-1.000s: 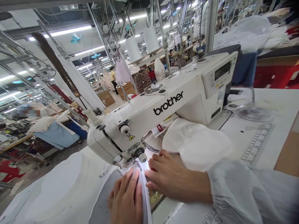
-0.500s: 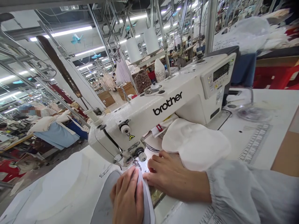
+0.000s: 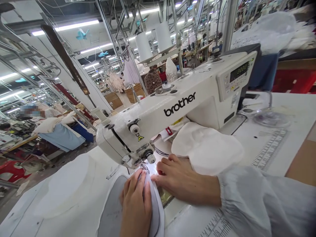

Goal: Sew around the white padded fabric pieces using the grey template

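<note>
- Grey fabric piece: we see it on the bench, its far tip at the presser foot of the sewing machine.
- Compared with a second ago, more of its right-hand margin shows beside our left hand; we judge that it has turned slightly, bringing a different stretch of edge to the foot.
- Our left hand lies nearly flat on it, fingers together, pressing rather than gripping.
- Our right hand is half curled, thumb at the right edge; we cannot tell whether it pinches anything.
- White fabric lies beyond our right hand.
</note>
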